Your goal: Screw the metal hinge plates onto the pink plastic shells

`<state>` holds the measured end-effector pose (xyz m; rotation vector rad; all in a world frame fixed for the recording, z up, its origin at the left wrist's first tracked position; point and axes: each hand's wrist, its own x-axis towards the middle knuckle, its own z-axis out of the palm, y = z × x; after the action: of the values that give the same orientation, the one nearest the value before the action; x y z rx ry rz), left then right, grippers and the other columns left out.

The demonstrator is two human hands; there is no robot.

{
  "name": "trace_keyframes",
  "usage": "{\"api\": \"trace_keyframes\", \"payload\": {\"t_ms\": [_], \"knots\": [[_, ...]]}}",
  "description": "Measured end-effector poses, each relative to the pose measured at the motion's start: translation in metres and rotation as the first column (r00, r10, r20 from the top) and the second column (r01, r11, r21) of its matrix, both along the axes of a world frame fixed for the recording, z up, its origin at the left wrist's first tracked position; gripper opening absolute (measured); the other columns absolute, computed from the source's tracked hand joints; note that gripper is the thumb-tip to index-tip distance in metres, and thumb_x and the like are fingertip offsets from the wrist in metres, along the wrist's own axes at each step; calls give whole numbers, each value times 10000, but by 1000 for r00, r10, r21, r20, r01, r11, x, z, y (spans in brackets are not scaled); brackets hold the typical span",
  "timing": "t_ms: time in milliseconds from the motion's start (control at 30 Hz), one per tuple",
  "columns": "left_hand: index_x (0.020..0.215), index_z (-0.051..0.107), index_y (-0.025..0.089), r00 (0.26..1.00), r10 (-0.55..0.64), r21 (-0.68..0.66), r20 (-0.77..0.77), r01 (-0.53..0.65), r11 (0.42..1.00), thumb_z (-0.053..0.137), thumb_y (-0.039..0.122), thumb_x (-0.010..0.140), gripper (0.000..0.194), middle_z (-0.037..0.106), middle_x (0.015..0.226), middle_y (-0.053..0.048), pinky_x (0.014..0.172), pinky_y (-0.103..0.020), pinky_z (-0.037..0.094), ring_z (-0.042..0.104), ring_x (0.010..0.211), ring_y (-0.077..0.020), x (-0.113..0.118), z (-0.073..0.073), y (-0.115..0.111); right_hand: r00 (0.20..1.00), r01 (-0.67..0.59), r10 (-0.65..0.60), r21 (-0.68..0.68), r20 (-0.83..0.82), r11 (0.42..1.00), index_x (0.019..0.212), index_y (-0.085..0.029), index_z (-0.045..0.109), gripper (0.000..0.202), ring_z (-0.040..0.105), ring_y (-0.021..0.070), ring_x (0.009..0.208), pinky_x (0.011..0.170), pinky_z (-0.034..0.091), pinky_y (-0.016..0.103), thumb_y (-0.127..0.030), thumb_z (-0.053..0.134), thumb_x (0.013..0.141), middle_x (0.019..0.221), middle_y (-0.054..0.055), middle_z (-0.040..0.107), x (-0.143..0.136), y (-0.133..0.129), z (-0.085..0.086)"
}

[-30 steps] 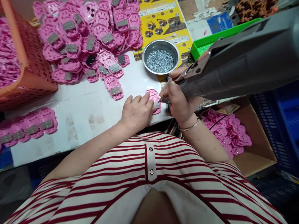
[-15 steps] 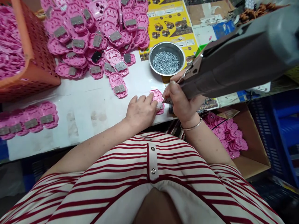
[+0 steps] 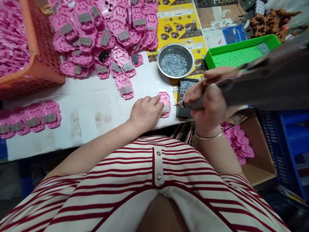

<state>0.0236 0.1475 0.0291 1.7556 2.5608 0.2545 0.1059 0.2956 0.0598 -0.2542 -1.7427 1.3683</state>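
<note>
My left hand rests on the white table, its fingertips on the left edge of a pink plastic cover with a grey metal plate, steadying it. My right hand is wrapped round a dark grey electric screwdriver, partly blurred. The tool lies nearly level, its bit pointing left, a short way right of the cover and apart from it. Under the bit and fingers sits a small black tray with holes and screws, partly hidden. Behind it stands a metal bowl of small screws.
Many pink covers are piled at the back left beside an orange basket. Several more lie in a row at the front left. A green tray is at the back right; a cardboard box of pink parts stands below.
My right hand has drawn the screwdriver away from the pink cover to the right and levelled it, uncovering the black tray and green tray. My left hand stays at the cover.
</note>
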Motion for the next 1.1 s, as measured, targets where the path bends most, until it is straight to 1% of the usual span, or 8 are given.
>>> {"api": "trace_keyframes", "payload": {"t_ms": [100, 200, 300, 400, 567, 900, 1000, 1100], "knots": [[1212, 680, 178, 999, -2, 40, 36, 1, 999, 553, 347, 980, 313, 630, 1381, -87, 897, -445, 507, 626, 1068, -307, -2, -5, -3, 963, 48, -39, 28, -268, 998, 974, -347, 630, 269, 411, 66, 381, 377, 392, 254, -564, 644, 816, 568, -70, 455, 12, 4, 8], [1323, 604, 120, 998, -20, 90, 65, 14, 996, 619, 478, 933, 530, 604, 1402, -142, 962, -457, 487, 604, 1118, -325, -1, -10, -7, 940, 156, -141, 23, -311, 988, 950, -331, 637, 193, 399, 76, 388, 377, 370, 259, -490, 642, 841, 545, -59, 409, 21, 9, 4], [1327, 591, 103, 998, -29, 90, 53, 24, 996, 678, 543, 873, 638, 540, 1453, -188, 1030, -506, 437, 553, 1192, -363, 4, -11, -10, 944, 176, -177, -30, -279, 984, 943, -329, 615, 196, 440, 86, 422, 433, 434, 293, -485, 646, 827, 634, -49, 468, 26, 13, -6], [1265, 631, 119, 999, -21, 73, 29, 19, 997, 625, 461, 924, 483, 574, 1375, -199, 1007, -506, 432, 556, 1136, -355, 8, -10, -11, 952, 150, -164, -72, -260, 986, 972, -332, 588, 250, 479, 83, 450, 487, 488, 321, -511, 644, 807, 760, -40, 543, 27, 16, -17], [1184, 667, 146, 1000, 9, 32, 18, -9, 999, 626, 408, 919, 374, 626, 1113, -157, 859, -439, 471, 568, 950, -315, 10, -6, -10, 962, 180, -187, -49, -199, 982, 963, -322, 590, 286, 424, 56, 437, 427, 408, 278, -546, 661, 802, 779, -30, 574, 25, 18, -26], [1144, 672, 144, 1000, 9, 24, 22, -10, 1000, 615, 387, 926, 332, 602, 1065, -149, 830, -426, 465, 562, 916, -301, 11, -6, -8, 958, 256, -263, -71, -114, 964, 986, -322, 544, 420, 416, 77, 455, 451, 450, 337, -648, 670, 752, 893, 6, 636, 20, 24, -39], [1153, 668, 149, 999, 15, 10, 30, -15, 1000, 621, 407, 922, 349, 610, 1059, -146, 810, -429, 470, 568, 912, -304, 10, -7, -9, 960, 269, -273, -62, -61, 961, 994, -323, 547, 474, 450, 101, 484, 483, 472, 356, -711, 636, 738, 863, 14, 631, 20, 24, -37], [1268, 626, 145, 998, 18, 49, 56, -21, 999, 670, 471, 889, 502, 614, 1142, -161, 843, -437, 477, 575, 965, -313, 8, -8, -12, 957, 271, -273, -38, -97, 962, 963, -315, 571, 409, 432, 94, 455, 450, 430, 335, -670, 634, 768, 758, -8, 580, 22, 19, -28]]}}
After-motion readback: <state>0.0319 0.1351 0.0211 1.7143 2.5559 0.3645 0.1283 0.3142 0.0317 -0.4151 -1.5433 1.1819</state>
